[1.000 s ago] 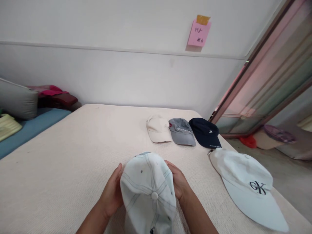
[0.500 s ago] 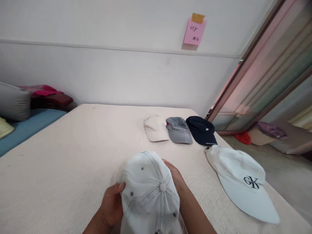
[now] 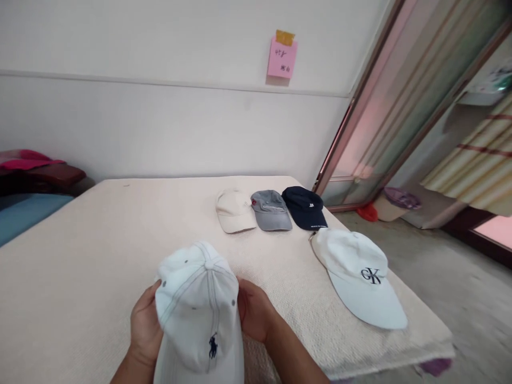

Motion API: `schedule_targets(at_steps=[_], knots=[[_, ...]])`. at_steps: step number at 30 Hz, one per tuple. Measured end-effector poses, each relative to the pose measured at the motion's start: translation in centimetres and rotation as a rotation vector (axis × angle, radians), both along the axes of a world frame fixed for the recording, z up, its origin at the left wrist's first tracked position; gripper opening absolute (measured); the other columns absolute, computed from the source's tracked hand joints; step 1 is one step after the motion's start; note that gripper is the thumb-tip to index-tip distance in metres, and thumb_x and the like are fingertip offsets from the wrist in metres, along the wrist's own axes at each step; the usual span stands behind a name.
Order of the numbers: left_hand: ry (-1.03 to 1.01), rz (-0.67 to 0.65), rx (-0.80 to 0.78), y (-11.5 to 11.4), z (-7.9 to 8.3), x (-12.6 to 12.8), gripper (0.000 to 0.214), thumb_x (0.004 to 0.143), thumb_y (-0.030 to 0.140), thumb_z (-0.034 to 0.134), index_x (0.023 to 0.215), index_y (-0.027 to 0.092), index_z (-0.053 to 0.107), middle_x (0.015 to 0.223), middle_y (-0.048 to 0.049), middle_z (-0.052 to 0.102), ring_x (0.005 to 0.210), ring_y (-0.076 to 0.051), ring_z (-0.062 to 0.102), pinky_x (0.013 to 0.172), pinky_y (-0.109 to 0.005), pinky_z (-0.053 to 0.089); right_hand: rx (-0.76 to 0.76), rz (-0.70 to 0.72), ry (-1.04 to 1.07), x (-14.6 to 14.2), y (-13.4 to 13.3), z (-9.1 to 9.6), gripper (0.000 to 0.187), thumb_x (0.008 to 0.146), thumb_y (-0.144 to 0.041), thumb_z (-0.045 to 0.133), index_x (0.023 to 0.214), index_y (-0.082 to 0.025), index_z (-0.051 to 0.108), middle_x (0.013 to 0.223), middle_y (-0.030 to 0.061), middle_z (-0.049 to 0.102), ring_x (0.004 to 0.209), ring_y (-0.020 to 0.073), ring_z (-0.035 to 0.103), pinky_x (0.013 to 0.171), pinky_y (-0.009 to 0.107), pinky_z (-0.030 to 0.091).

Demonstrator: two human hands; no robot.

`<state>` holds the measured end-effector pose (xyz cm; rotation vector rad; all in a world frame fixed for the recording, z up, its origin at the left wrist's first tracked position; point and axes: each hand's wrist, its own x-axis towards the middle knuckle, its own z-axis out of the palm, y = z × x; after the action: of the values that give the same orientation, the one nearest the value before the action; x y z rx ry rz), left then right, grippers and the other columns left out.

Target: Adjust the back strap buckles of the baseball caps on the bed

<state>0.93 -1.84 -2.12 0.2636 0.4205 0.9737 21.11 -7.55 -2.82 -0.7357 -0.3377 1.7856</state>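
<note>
A white baseball cap (image 3: 196,314) with a small navy horse-and-rider logo is held up between both hands, its brim toward me at the bottom edge of the view. My left hand (image 3: 146,325) grips the cap's left side, thumb on the outside. On the opposite side my right hand (image 3: 256,309) holds it, with part of the fingers hidden behind the crown. To the right lies a second white cap (image 3: 362,277) with dark letters on its front. Farther back sit a cream cap (image 3: 235,210), a grey cap (image 3: 272,210) and a navy cap (image 3: 304,207) in a row.
The caps rest on a cream textured cover (image 3: 100,256) whose right edge drops to the grey floor. A white wall stands behind, with a pink note (image 3: 282,57) taped up. At the right are a bin (image 3: 394,204) and a striped curtain (image 3: 476,154).
The held cap has tilted so its front logo and brim now show. My view has swung to the right, and the other caps stay where they were on the cover.
</note>
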Motion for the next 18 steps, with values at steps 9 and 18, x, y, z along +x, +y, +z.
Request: schedule_targets(at_steps=[9,18], knots=[[0.170,-0.057,-0.145,-1.7,0.0,4.7,0.031,0.085,0.023,0.048,0.089,0.015,0.077,0.084,-0.0079,0.077,0.096,-0.028,0.068,0.098,-0.039,0.044,0.071,-0.173,-0.254,4.7,-0.9,0.1,0.008,0.071,-0.021,0.061,0.075,-0.016,0.066,0.072,0.0023,0.066,0.066,0.0157,0.055,0.062,0.026,0.042],[0.359,-0.352,0.083,-4.8,-0.8,11.0,0.041,0.088,0.046,0.049,0.104,0.014,0.069,0.111,-0.0146,0.068,0.111,-0.030,0.058,0.096,-0.042,0.041,0.190,-0.573,-0.666,13.5,-1.7,-0.2,0.031,0.075,-0.036,0.061,0.101,-0.018,0.066,0.094,0.0053,0.071,0.082,0.0216,0.062,0.071,0.030,0.046]])
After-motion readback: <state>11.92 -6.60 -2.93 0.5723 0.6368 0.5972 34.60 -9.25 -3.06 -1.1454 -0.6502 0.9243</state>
